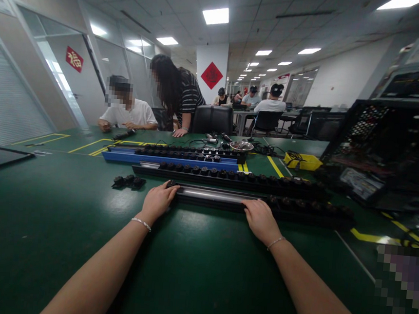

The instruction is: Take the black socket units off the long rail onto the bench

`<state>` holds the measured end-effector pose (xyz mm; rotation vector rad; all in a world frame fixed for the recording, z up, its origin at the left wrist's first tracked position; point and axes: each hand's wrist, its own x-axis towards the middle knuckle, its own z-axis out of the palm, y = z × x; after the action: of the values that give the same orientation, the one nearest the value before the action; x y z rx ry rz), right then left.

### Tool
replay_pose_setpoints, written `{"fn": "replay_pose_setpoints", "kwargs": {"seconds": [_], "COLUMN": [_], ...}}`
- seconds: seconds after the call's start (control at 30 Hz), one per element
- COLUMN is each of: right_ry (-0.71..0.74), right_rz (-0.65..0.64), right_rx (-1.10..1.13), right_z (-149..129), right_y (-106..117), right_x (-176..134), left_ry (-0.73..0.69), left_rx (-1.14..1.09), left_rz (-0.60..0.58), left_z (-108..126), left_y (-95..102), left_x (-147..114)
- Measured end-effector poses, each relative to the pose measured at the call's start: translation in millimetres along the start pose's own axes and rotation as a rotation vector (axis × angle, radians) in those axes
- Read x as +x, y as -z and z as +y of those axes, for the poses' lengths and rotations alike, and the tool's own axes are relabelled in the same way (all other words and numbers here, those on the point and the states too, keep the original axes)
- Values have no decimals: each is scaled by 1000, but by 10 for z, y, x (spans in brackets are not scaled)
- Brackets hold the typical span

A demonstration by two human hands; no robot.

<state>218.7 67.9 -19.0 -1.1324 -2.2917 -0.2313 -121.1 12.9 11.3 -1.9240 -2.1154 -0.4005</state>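
A long black channel (209, 204) lies across the table in front of me, its shiny inside bare along the left and middle. Black socket-like modules (300, 204) fill its right part. My left hand (157, 202) grips the channel's left end, fingers curled over it beside a single black module (171, 184). Farther right, my right hand (261, 221) holds the near edge just short of the row of modules, its fingertips over the rim. Left of my left hand, several loose black modules (129, 182) sit in a small cluster on the green table (184, 272).
Behind lie a second filled black channel (229, 178) and a blue channel (172, 159). A metal dish (242, 145), cables and a yellow tray (302, 161) stand farther back. An open computer case (374, 152) is at right, a dark flat panel (2, 159) at left. Two people are across the table.
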Motion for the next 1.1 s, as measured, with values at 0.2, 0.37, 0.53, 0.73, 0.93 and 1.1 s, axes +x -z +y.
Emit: {"fn": "replay_pose_setpoints", "kwargs": {"seconds": [0.2, 0.37, 0.53, 0.73, 0.93, 1.1], "right_ry": [-4, -3, 1, -12, -12, -19], "right_rz": [-7, -12, -7, -18, -14, -33], "right_rx": [8, 2, -5, 13, 16, 12], "right_z": [10, 7, -2, 4, -3, 0], "right_y": [-7, -2, 10, 9, 11, 19], "right_x": [2, 5, 3, 9, 5, 2], "left_ry": [14, 25, 55, 117, 194, 249], "left_rx": [-14, -29, -36, -33, 62, 55], "left_rz": [-3, -12, -43, -59, -109, -157], "left_z": [-50, -93, -193, -506, -826, -933], "left_y": [11, 35, 55, -8, -90, -90], "left_x": [-6, -12, -21, -27, -91, -97]}}
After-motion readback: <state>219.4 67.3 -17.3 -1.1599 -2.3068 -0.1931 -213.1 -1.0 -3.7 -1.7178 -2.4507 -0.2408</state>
